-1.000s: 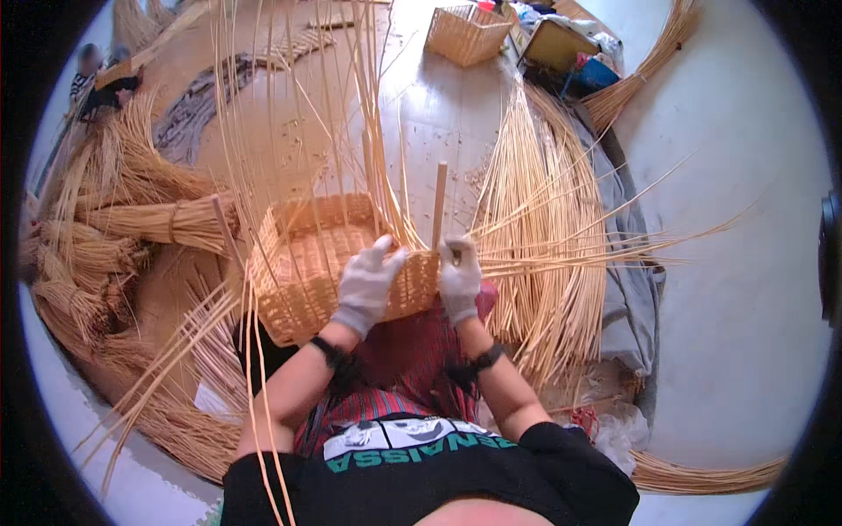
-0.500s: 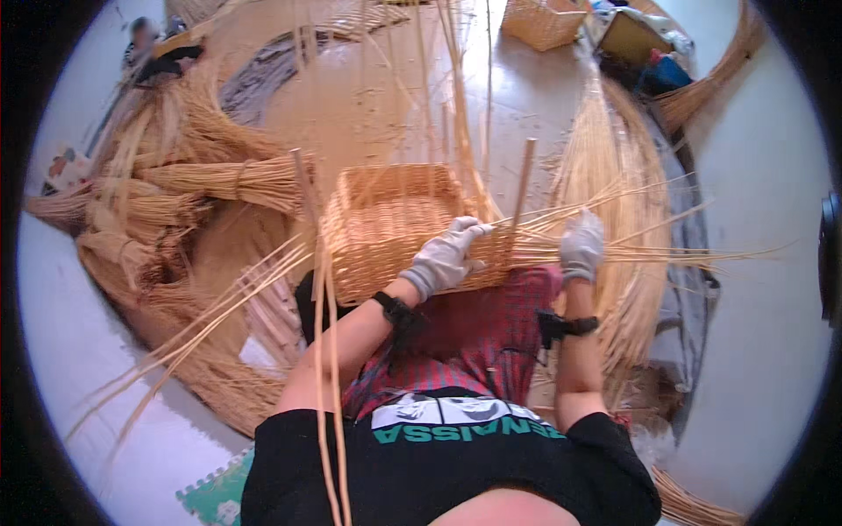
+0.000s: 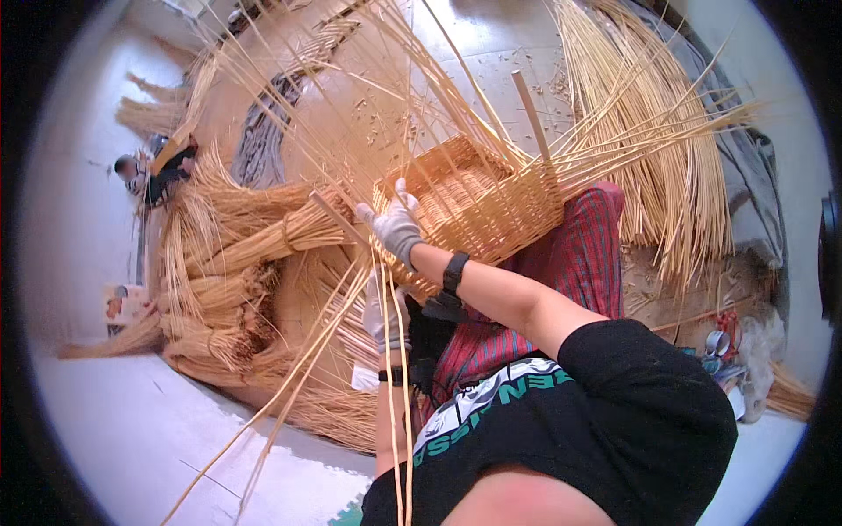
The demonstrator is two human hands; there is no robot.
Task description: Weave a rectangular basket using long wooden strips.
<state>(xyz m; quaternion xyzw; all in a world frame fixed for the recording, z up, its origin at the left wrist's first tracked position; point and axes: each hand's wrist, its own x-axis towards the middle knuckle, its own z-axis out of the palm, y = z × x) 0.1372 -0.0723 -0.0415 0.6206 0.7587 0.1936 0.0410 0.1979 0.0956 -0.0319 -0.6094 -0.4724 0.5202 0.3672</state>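
A rectangular wicker basket (image 3: 504, 215) rests tilted against my knees. Long loose wicker strands (image 3: 320, 337) trail from its left corner, and others fan out at the right. My right hand (image 3: 395, 226), in a pale glove, reaches across my body to the left end. Its thumb is over the rim and its fingers are outside, closed on that wall. Below it, next to the left corner, is my gloved left hand (image 3: 382, 311). Strands pass in front of it and its fingertips are hidden. Wooden sticks stand at the left corner (image 3: 340, 217) and right corner (image 3: 531, 114).
Tied wicker bundles (image 3: 263, 250) are heaped on the left. A wide spread of loose strands (image 3: 653, 149) lies on the right floor. Small scraps (image 3: 561, 83) litter the floor ahead. Rolls of tape (image 3: 717, 342) sit at the right.
My right hand has left the strands on the right and crossed to the basket's left end. My left hand has dropped from the front rim to below the left corner. The view has turned left.
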